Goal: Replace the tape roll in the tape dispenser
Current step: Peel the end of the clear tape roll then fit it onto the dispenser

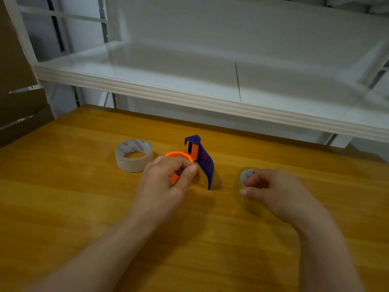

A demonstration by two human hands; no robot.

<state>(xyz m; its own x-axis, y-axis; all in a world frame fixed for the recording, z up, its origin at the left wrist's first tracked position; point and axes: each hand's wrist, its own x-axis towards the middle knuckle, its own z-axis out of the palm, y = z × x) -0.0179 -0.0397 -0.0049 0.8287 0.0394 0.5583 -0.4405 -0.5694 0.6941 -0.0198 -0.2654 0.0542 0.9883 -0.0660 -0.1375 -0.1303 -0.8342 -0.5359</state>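
A blue and orange tape dispenser (203, 161) stands on the wooden table (84, 207) near the middle. My left hand (166, 182) grips its orange round hub, thumb and fingers pinched on the rim. To the right, my right hand (271, 190) holds a clear tape roll (245, 178) with a printed core, lying low on the table. A second, nearly used-up roll with a printed cardboard core (134, 155) lies flat to the left of the dispenser, apart from both hands.
A white metal shelf (210, 98) overhangs the far edge of the table. Brown cardboard (19, 98) leans at the far left.
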